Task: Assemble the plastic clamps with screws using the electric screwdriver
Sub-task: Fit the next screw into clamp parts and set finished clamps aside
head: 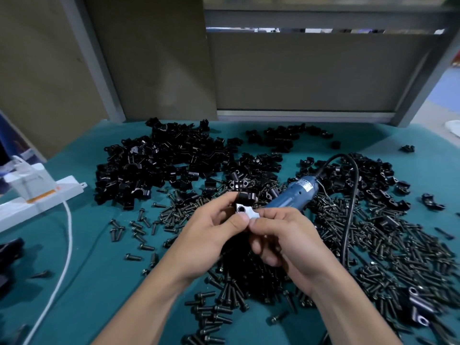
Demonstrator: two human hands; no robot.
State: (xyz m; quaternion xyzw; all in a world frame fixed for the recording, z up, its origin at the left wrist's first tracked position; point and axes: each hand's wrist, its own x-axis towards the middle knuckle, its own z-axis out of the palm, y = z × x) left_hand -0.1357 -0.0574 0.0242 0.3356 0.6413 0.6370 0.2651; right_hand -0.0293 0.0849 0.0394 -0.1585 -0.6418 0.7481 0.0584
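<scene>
Both hands meet over the middle of the green table and hold one black plastic clamp [245,204] between them. My left hand [211,232] grips its left side with thumb and fingers. My right hand [281,237] pinches the shiny face with the screw hole from the right. The blue electric screwdriver [295,195] lies on the table just behind the hands, its black cord [348,212] looping right. Black screws [388,250] lie scattered in a wide heap under and around the hands. Loose clamp halves [159,163] are piled at the back.
A white power strip [44,195] with a white cable [67,245] lies at the left edge. More clamp parts [368,175] sit at the right and one pair [415,307] at the lower right. Grey and brown panels [298,70] stand behind the table.
</scene>
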